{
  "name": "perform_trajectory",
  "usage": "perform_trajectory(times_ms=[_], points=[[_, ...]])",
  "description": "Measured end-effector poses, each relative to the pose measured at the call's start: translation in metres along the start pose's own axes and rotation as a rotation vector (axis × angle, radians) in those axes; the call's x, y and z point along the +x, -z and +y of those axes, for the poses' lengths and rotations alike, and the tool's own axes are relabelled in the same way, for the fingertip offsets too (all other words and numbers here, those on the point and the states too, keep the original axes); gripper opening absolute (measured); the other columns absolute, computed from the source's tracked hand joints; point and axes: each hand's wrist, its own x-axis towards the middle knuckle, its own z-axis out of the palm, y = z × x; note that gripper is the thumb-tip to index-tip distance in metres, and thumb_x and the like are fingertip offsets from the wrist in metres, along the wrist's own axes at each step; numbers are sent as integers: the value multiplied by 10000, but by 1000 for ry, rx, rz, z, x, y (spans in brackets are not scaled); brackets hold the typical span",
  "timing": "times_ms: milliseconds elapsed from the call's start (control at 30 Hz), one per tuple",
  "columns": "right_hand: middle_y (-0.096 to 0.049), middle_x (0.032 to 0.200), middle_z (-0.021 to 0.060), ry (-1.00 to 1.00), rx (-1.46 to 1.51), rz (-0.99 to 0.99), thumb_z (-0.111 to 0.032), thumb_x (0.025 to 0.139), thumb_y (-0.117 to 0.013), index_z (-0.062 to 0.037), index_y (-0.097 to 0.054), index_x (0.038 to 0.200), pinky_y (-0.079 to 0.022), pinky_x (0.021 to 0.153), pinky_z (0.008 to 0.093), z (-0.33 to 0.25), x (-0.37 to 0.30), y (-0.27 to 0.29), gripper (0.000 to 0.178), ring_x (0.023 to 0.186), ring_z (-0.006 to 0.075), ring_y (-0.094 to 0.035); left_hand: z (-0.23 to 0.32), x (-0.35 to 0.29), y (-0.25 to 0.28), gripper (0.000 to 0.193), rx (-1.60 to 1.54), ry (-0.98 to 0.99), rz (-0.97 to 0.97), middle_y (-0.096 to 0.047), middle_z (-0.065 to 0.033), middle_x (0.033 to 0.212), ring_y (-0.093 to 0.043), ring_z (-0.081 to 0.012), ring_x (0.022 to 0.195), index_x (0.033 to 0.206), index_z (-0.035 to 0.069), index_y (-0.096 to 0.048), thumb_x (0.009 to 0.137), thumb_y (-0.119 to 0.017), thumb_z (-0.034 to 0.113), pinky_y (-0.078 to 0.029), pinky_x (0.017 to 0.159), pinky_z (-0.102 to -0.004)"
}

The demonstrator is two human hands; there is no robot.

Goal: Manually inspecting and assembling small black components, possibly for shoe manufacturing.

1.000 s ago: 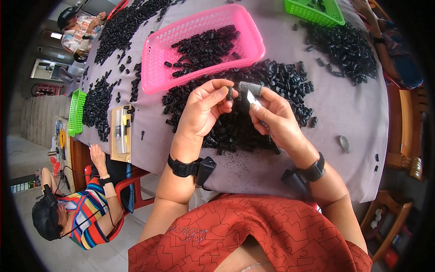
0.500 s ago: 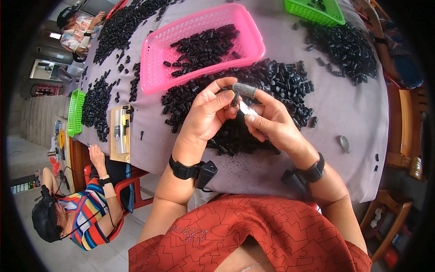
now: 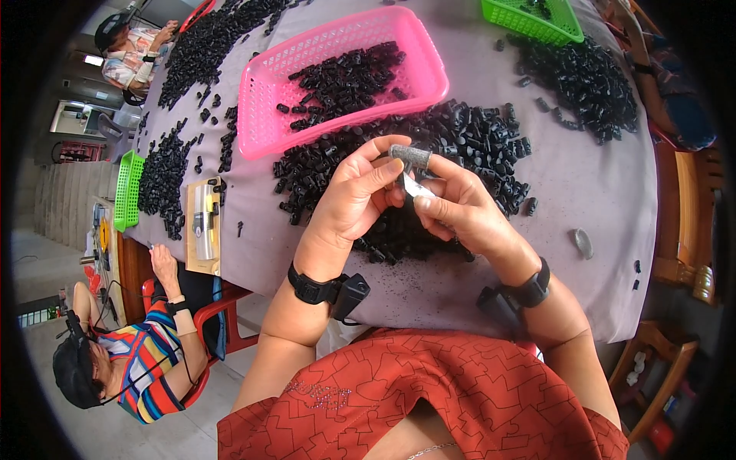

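My left hand point(image 3: 356, 188) pinches a small black cylindrical part between thumb and fingers; the fingertips mostly hide it. Close against it, my right hand point(image 3: 454, 201) grips a small knife, whose pale pointed blade point(image 3: 414, 186) shows between the two hands. A grey sleeve point(image 3: 410, 156) wraps the tip of my right index finger. Both hands are above a large pile of black parts point(image 3: 479, 146), just in front of a pink basket point(image 3: 253, 130) holding more of them.
Black crumbs dot the grey tablecloth point(image 3: 613, 253). A clear oval piece point(image 3: 584, 243) lies on the right. Green baskets point(image 3: 129, 192) and other piles stand around the table. One person point(image 3: 161, 345) sits at left, another point(image 3: 130, 65) at far left; a third person's arm shows at far right.
The sleeved right index finger has shifted slightly left and down over the part. The blade has tilted more upright at its tip. Both hands stay in nearly the same place.
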Motion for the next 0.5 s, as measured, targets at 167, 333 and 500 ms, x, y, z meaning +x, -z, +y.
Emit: perform_trajectory(times_ms=[167, 333, 500], points=[[-539, 706, -19, 8, 28, -4, -135, 942, -594, -29, -388, 1410, -332, 445, 165, 0, 0, 0, 522, 525, 22, -426, 0, 0, -2, 384, -36, 7, 5, -637, -34, 927, -594, -76, 681, 1279, 39, -501, 924, -618, 129, -501, 608, -200], [-563, 756, -22, 22, -14, 81, -129, 948, -587, 0, -466, 1345, -328, 438, 161, -3, 0, -5, 434, 556, 14, -430, -2, 1, -3, 386, -102, 37, 14, -639, -48, 937, -596, -84, 680, 1285, 28, -494, 923, -607, 104, -516, 601, -213], [-598, 825, -13, 8, 27, 58, -107, 952, -574, 12, -510, 1280, -332, 440, 157, 0, 2, 7, 355, 580, 15, -444, -6, 2, 2, 388, -136, 39, -53, -636, -54, 941, -599, -96, 689, 1284, 29, -493, 920, -609, 97, -521, 600, -217]])
